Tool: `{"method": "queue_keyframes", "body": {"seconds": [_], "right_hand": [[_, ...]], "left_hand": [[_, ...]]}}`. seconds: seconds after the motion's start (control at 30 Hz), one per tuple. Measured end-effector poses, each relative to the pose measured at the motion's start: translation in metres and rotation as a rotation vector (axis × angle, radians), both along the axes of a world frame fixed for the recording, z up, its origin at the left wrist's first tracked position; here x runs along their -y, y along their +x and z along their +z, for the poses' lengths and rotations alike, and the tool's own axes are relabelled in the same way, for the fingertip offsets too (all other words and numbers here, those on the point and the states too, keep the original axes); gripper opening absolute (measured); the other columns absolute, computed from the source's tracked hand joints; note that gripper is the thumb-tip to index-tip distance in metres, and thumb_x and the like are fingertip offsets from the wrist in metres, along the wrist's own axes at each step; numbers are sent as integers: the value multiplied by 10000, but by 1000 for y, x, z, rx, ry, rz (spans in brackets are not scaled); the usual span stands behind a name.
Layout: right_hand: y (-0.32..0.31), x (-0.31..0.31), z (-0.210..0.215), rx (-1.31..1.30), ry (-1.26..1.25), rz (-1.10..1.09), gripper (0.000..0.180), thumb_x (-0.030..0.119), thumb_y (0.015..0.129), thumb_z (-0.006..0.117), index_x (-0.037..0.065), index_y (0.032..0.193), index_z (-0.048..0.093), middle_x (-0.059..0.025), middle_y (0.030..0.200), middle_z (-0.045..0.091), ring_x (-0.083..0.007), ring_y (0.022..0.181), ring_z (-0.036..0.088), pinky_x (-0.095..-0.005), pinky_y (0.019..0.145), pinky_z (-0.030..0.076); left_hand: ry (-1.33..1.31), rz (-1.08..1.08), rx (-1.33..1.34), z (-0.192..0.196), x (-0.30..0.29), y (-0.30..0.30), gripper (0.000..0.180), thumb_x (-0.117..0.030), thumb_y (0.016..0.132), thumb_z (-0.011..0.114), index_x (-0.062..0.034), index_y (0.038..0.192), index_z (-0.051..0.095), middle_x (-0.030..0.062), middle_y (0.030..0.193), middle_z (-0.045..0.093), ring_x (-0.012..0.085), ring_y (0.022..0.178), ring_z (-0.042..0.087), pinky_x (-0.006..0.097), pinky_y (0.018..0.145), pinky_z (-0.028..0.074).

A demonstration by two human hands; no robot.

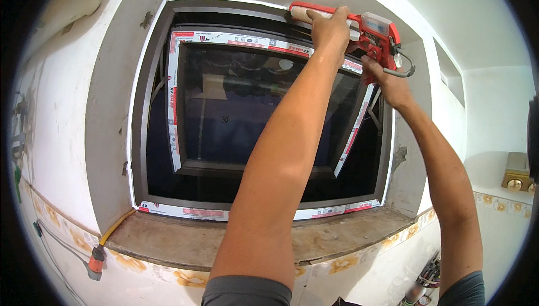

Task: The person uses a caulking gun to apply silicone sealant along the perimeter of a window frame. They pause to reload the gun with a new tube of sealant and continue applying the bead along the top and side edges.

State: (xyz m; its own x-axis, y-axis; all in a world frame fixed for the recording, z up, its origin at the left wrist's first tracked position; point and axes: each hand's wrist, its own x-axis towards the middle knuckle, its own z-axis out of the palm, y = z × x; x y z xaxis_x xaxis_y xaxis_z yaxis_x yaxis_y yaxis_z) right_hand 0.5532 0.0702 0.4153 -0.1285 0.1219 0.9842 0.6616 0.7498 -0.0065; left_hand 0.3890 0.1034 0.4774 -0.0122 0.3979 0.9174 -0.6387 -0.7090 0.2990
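Both my hands are raised to the top right corner of a window, on a red caulking gun (pixel 382 37) with a pale sealant tube lying in it. My left hand (pixel 330 32) is closed around the tube and its cradle near the front. Further right, my right hand (pixel 387 81) grips the handle, its fingers partly hidden. The gun's front end points left along the top of the dark window frame (pixel 387 160). A white bead (pixel 133 149) lines the joint between frame and wall. The sash (pixel 175 104), tilted within the frame, carries printed protective film.
Below the window runs a rough, stained sill (pixel 179 241) above a flowered tile border (pixel 191 278). A yellow cable with an orange connector (pixel 96 261) hangs at lower left. Tools (pixel 429 278) show at lower right. A brass-coloured box (pixel 516 172) is on the right wall.
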Motion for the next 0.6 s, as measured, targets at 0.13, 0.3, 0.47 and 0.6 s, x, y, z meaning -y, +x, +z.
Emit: {"method": "queue_keyframes", "body": {"seconds": [0.13,0.3,0.47,0.6], "right_hand": [[14,27,24,289,254,-324,318,334,968,736,27,1049,718,-134,763,699,-230,733,675,-386,730,531],[18,78,56,622,443,-978,284,202,932,720,122,1203,692,-126,1124,744,-365,908,737,-449,793,580],[-4,91,58,708,522,-1342,410,41,896,695,187,1277,651,-39,1251,719,-306,956,757,-429,820,611],[-25,107,46,760,614,-1573,443,59,892,705,181,1312,633,-82,1390,640,-306,932,763,-409,777,620]], "left_hand": [[79,-327,40,0,-16,5,533,-324,1017,522,-51,1457,396,146,1152,616,274,944,704,456,697,639],[9,-574,258,5,-32,23,347,-333,1025,476,-70,1250,499,121,1149,626,288,972,705,486,806,632],[-18,-772,229,-4,-57,37,368,-289,979,469,-164,1325,469,77,1138,587,246,1038,653,455,894,583],[60,-819,152,-24,-50,41,385,-461,983,445,-142,1156,573,74,1020,649,274,941,698,485,809,607]]}}
